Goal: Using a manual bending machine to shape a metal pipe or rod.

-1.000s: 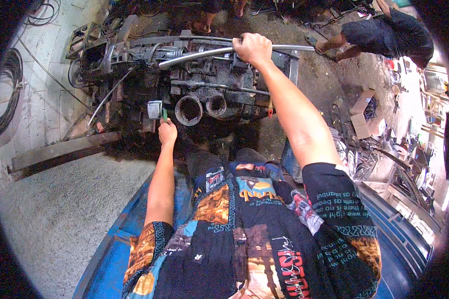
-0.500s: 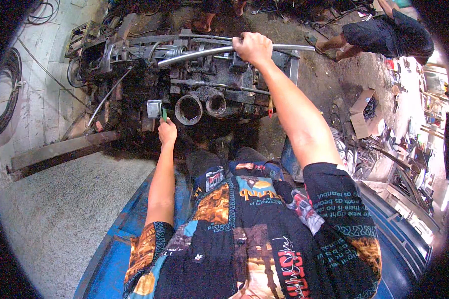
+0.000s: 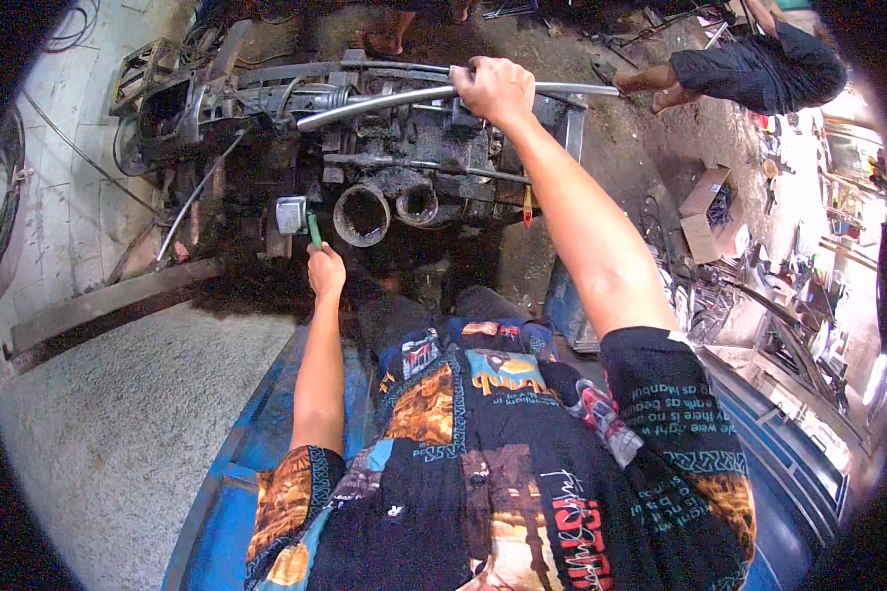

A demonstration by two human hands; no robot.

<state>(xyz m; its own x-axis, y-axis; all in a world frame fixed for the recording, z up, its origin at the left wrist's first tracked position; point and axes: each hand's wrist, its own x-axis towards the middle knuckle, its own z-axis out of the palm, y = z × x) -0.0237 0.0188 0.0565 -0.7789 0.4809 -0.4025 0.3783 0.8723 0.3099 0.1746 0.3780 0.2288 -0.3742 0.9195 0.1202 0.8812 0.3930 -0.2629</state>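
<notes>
My right hand (image 3: 498,92) is closed around a long, slightly curved silver metal tube (image 3: 389,101), which lies crosswise above a dark, greasy machine assembly (image 3: 365,153). My left hand (image 3: 326,270) grips a green-handled tool (image 3: 314,229) by its lower end, in front of the machine. A silver, box-shaped metal piece (image 3: 292,215) is right by the top of the green handle; whether the two are joined I cannot tell. Two round, rusty openings (image 3: 362,216) face up to the right of the handle.
A red-and-yellow handle (image 3: 527,207) hangs at the machine's right side. A curved beam (image 3: 108,310) lies at left by a pale rough surface (image 3: 138,414). Another person (image 3: 739,74) is at the upper right. An open cardboard box (image 3: 702,217) stands among scattered metal parts.
The view has shifted slightly, so the machine appears farther left. More of the green handle shows above my left hand. My right hand keeps its hold on the tube.
</notes>
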